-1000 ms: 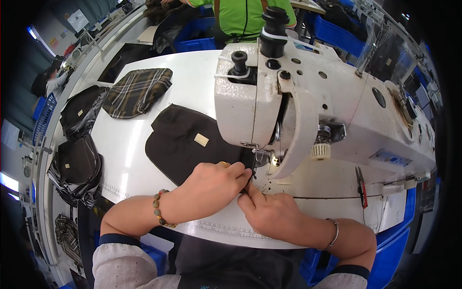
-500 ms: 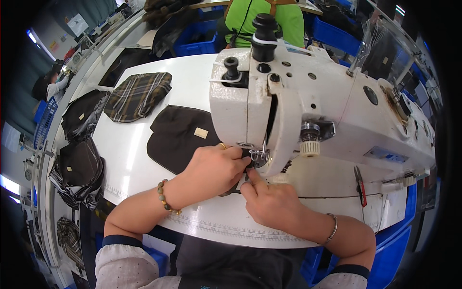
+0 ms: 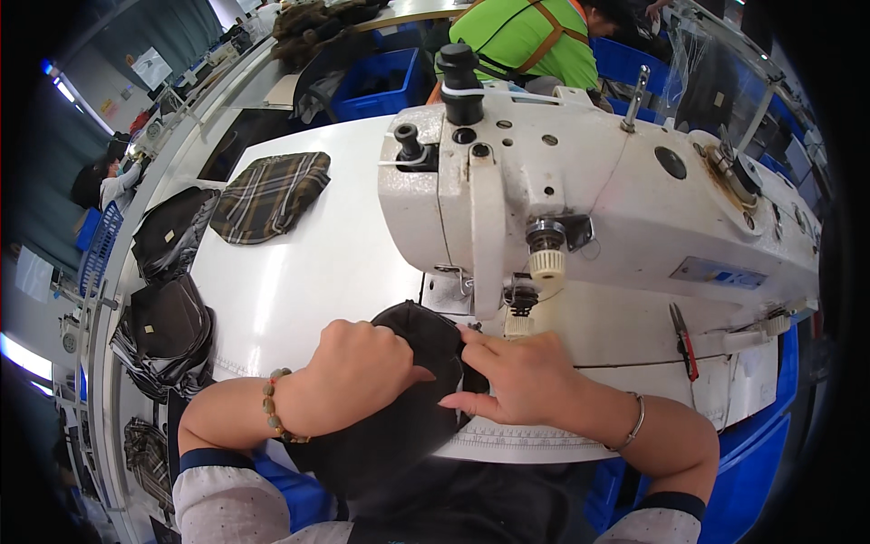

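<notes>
Black fabric: the dark cap piece lies at the near edge of the white surface, just before the needle area, and hangs partly over the edge toward the person.
Left hand: the left hand is curled closed on the fabric and bunches it from the left.
Right hand: the right hand lies flat on the fabric, its grip not closed, fingers pointing left.
Doing it well: I judge the seam should be fed flat, with fingertips kept beside the presser foot, not under it.
Machine: the white sewing machine blocks the far right.
Open room: free surface lies far left, up to the plaid piece.
Left edge: black bags crowd it.
</notes>
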Action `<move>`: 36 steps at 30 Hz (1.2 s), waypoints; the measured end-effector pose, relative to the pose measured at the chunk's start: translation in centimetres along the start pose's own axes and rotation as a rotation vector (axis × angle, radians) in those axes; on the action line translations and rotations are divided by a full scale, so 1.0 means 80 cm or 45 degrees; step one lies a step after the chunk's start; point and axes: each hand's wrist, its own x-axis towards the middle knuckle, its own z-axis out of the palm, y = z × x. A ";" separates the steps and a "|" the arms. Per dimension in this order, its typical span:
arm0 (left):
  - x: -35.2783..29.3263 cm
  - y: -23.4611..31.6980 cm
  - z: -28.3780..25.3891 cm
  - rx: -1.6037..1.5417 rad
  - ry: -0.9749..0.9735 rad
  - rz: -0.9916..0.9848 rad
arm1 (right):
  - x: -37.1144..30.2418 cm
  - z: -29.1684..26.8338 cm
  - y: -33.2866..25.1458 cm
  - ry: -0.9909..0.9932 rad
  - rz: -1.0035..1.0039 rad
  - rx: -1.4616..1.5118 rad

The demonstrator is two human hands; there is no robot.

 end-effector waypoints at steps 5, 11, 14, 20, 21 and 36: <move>0.041 -0.022 -0.005 -0.373 0.690 0.165 | -0.002 0.006 0.001 0.107 -0.001 0.038; 0.060 -0.043 0.021 -1.066 0.312 0.382 | -0.003 0.012 0.001 0.072 0.192 0.287; 0.055 -0.050 0.026 -1.201 0.267 0.439 | -0.004 0.013 -0.002 0.111 0.223 0.455; 0.057 -0.056 0.028 -1.324 0.209 0.574 | -0.003 0.014 -0.004 0.010 0.453 0.893; 0.058 -0.057 0.028 -1.316 0.233 0.582 | -0.003 0.013 -0.003 0.000 0.486 0.953; 0.060 -0.051 0.032 -1.755 -0.134 0.574 | -0.002 0.006 -0.006 0.074 0.466 1.033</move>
